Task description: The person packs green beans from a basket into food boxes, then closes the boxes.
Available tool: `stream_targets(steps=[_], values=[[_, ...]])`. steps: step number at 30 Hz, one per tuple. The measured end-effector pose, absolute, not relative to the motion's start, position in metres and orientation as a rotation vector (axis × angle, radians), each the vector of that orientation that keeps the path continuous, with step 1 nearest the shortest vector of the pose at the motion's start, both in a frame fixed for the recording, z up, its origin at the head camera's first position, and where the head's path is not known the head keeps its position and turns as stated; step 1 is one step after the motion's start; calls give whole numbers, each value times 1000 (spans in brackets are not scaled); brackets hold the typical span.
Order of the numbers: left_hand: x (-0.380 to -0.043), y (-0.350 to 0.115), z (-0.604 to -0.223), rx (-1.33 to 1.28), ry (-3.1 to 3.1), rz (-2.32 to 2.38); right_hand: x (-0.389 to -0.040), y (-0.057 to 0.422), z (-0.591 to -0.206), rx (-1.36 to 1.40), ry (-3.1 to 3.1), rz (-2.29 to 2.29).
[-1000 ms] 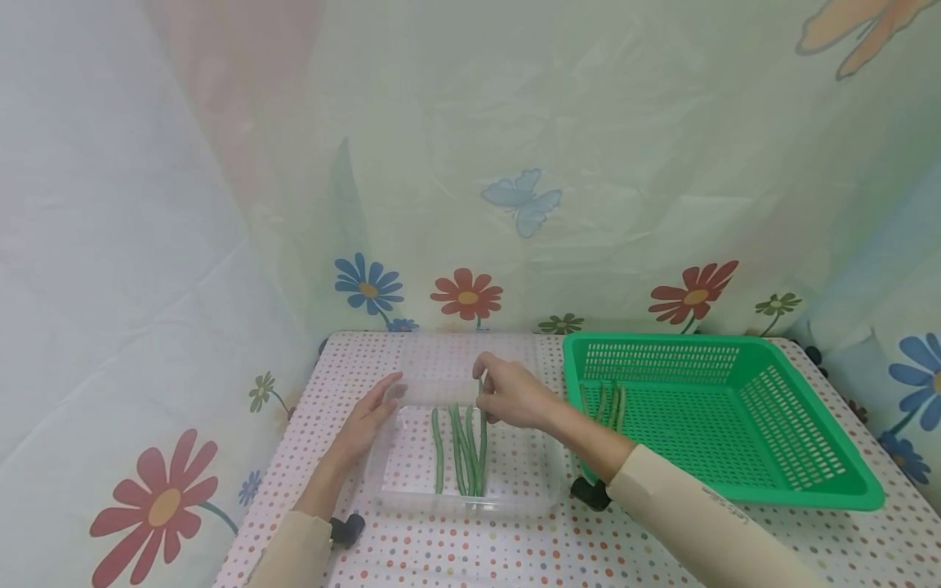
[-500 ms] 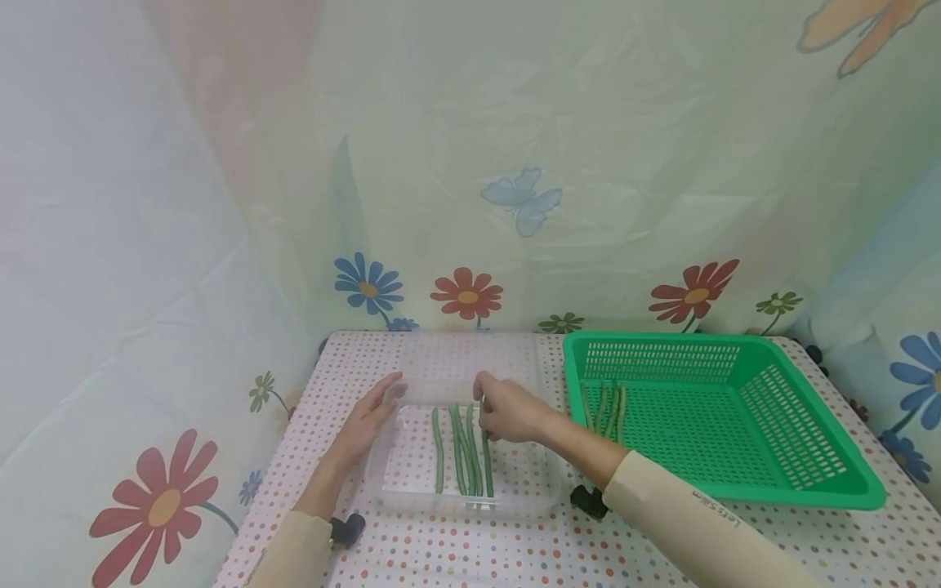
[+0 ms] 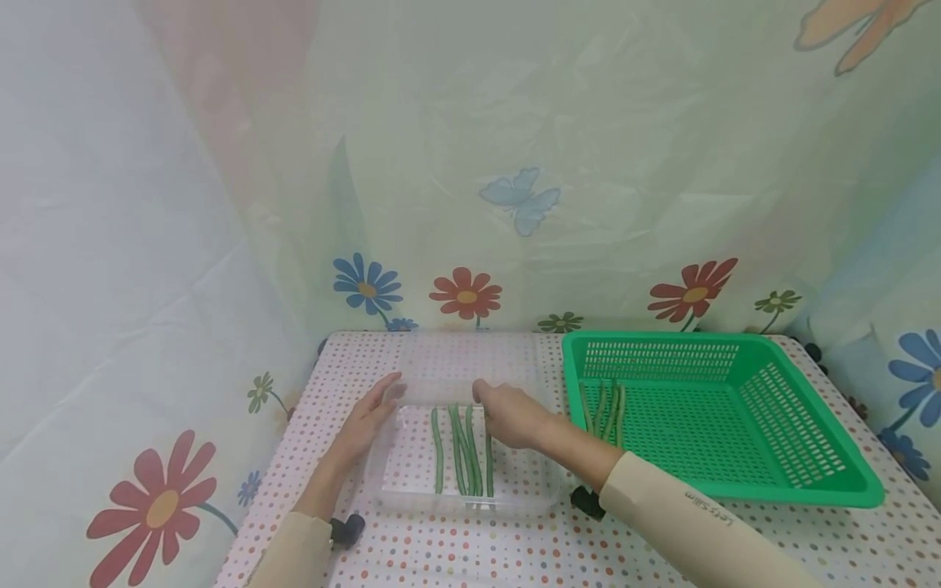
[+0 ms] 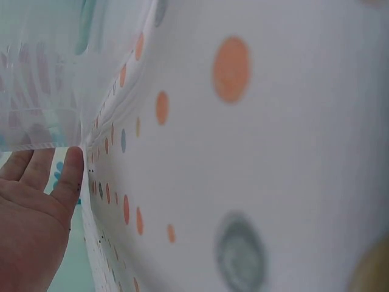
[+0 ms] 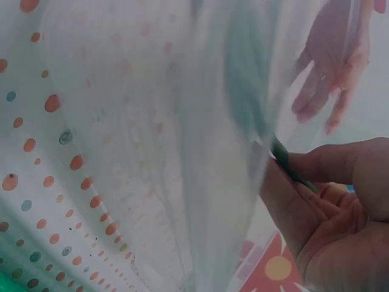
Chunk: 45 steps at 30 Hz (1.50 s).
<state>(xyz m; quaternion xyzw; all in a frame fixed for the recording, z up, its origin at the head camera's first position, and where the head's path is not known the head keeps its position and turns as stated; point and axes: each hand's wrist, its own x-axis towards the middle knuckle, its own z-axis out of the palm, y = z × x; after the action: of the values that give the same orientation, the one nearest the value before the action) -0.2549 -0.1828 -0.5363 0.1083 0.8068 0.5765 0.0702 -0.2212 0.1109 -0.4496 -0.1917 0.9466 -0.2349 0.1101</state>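
Green bean (image 3: 489,469) pinched by my right hand (image 3: 510,415), probably for straightness; my uncurled left hand (image 3: 370,418) seemingly steadies the box's (image 3: 518,506) left edge.

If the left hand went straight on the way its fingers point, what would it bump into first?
Most likely the clear plastic container; the left hand is right beside it, though whether they touch is hard to tell.
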Motion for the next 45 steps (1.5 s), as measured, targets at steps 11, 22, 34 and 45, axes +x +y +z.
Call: stream_targets(steps=[11, 22, 34, 45], values=[[-255, -183, -537, 330, 2413, 1743, -222, 110, -453, -596, 2851, -559], [-256, -183, -538, 333, 2425, 1730, -219, 111, -451, -562, 2856, -554], [-256, -183, -537, 325, 2422, 1738, -217, 116, -428, -695, 3024, -445], [-256, -184, -537, 315, 2419, 1738, -227, 138, -420, -686, 3053, -492]])
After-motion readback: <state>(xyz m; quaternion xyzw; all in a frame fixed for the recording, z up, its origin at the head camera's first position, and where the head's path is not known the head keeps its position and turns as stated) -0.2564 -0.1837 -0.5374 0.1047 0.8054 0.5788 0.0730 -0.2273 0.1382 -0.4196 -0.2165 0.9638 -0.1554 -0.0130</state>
